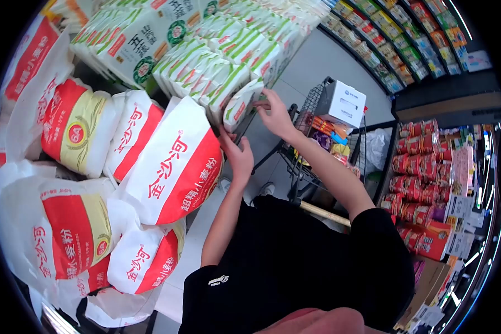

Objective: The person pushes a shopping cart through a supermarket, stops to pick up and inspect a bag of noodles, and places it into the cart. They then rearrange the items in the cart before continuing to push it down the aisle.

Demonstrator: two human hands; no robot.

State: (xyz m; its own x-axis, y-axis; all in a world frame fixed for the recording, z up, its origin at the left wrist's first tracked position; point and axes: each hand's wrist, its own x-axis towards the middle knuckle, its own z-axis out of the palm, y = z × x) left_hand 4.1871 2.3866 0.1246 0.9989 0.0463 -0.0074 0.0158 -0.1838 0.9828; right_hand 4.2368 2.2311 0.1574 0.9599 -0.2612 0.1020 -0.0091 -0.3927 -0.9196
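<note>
A white packet with green edges and a red label (242,107) stands tilted at the near end of a stack of similar packets (206,69). My right hand (275,114) has its fingers bent against the packet's right edge. At the packet's lower end is my left hand (238,157), its fingertips partly hidden behind it. Close beside my left hand lies a large white and red flour bag (172,161) with Chinese lettering.
More flour bags (75,234) are piled at the left. A shopping cart (317,92) holding a white box (344,103) and colourful packages stands to the right. Beyond it are shelves of red packaged goods (420,172) and racks of small packets (367,39).
</note>
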